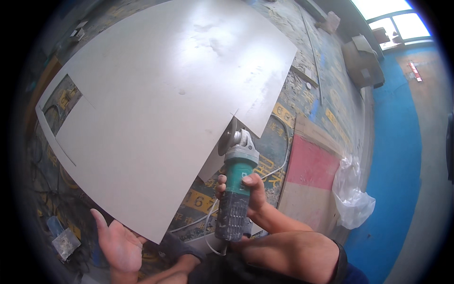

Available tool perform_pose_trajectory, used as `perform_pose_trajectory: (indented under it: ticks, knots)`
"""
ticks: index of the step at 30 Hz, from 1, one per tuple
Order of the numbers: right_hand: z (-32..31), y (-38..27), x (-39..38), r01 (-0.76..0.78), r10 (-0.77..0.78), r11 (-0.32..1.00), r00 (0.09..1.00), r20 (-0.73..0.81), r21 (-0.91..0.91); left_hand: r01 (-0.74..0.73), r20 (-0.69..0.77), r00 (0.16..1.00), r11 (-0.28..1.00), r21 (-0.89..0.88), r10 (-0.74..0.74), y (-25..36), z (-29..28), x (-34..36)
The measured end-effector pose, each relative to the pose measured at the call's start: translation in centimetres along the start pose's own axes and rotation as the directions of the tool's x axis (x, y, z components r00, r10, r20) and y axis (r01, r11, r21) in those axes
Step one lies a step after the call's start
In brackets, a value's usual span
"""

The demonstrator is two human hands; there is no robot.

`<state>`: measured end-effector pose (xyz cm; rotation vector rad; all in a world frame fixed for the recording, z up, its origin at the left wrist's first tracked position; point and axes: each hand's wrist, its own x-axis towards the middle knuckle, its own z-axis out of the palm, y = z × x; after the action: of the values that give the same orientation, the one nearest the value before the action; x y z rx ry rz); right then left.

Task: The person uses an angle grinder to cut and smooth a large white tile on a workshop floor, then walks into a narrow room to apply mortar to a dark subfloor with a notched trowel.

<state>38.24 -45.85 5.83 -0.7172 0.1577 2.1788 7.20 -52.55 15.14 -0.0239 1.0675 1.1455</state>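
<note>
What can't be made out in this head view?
All in the head view:
Left hand: most fingers, hidden by the pale panel.
Right hand: parts of the fingers, hidden behind the angle grinder.
Pale panel: part of its far edge, cut off by the picture's top.
Window: the scene outside, lost in glare.

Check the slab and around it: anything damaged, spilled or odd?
Yes. Thin cut lines run past corners of the slab's hole and the notch beside the disc, like overcuts. Rubble is strewn beyond the slab's far right side, and a crumpled plastic bag by the board looks discarded.
</note>
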Motion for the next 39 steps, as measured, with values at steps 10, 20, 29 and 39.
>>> perform_pose_trajectory:
  ticks: [10,20,29,39]
  knots:
    - [-0.1,1.0,0.2,0.003,-0.003,1.0,1.0,-0.023,-0.006,-0.008,0.034,0.999,1.0,0.003,0.008,-0.1,-0.2,0.0]
    - [-0.6,0.8,0.2,-0.077,0.077,0.997,0.997,0.015,-0.009,0.002,0.039,0.999,0.999,-0.047,-0.001,-0.1,-0.3,0.1]
    - [-1.7,2.0,-3.3,-0.128,0.106,0.891,0.992,-0.075,-0.436,0.02,0.122,0.992,1.0,0.007,-0.02,-0.2,-0.9,1.1]
    - [0.7,-5.9,-6.3,0.247,-0.213,0.858,0.969,0.125,-0.451,0.058,0.0,0.998,0.997,-0.055,-0.058,-4.9,-9.4,7.7]
